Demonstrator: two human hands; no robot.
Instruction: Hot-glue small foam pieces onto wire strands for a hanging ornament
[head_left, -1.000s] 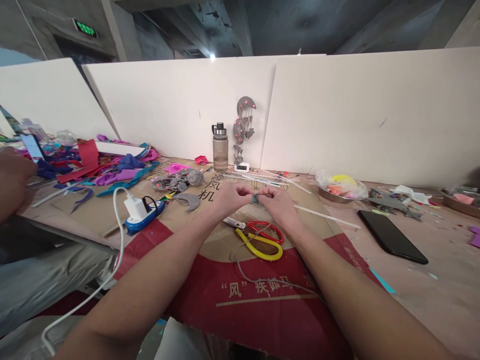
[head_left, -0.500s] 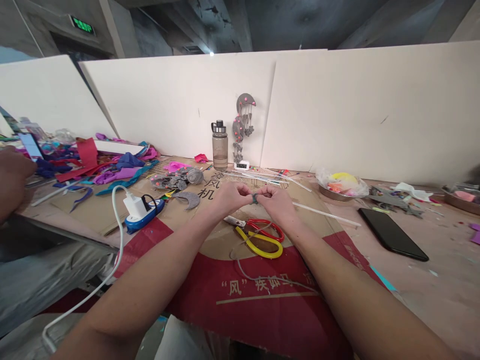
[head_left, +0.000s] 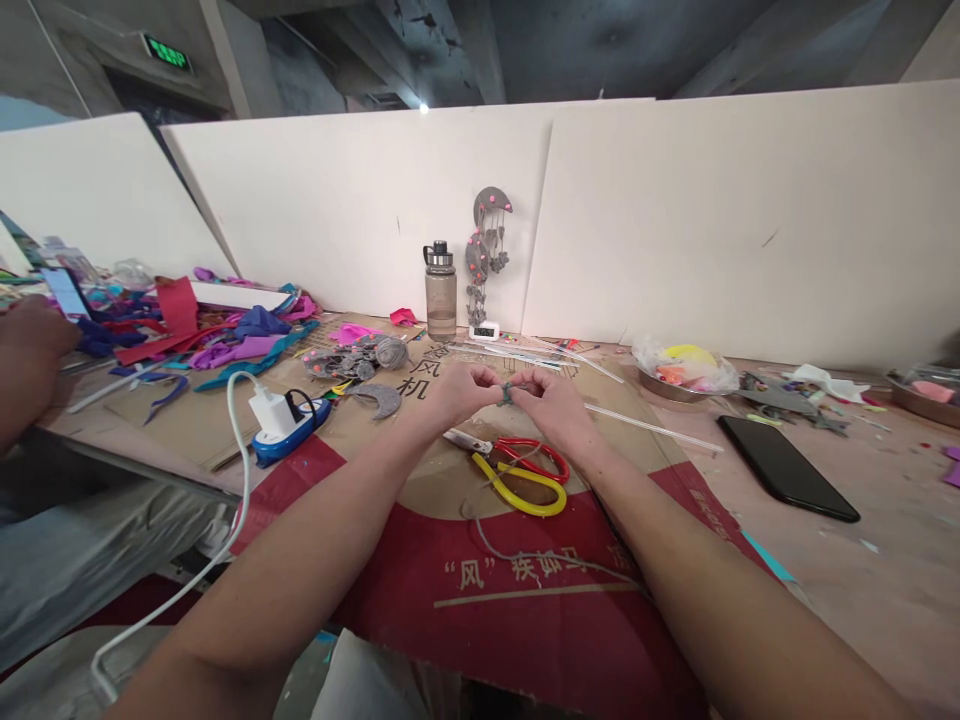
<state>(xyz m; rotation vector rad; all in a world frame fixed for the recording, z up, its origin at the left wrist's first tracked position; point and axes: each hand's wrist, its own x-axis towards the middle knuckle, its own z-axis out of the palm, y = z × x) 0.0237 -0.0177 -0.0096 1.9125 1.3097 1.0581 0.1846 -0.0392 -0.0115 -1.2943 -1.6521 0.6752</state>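
My left hand (head_left: 466, 396) and my right hand (head_left: 549, 402) meet over the cardboard, fingertips pinched on a small grey-green piece (head_left: 508, 393), perhaps felt; its exact shape is too small to tell. Just below them lie scissors (head_left: 525, 477) with one red and one yellow handle. A grey yarn strand (head_left: 495, 548) loops across the scissors and runs toward my right forearm. Left of my left hand rests a grey felt crescent (head_left: 377, 401), with a pile of grey felt pieces and a yarn ball (head_left: 391, 351) behind it.
A water bottle (head_left: 441, 295) and small clock (head_left: 484, 331) stand by the white partition, where a crescent hanging ornament (head_left: 492, 225) is. A blue power strip (head_left: 289, 432) sits left, a phone (head_left: 787, 468) and bowl (head_left: 684, 372) right. Another person's hand (head_left: 34, 360) is far left.
My fingers have shifted slightly around the small piece, and a little more of it shows between them. The other person's hand has moved slightly. Other things stay put.
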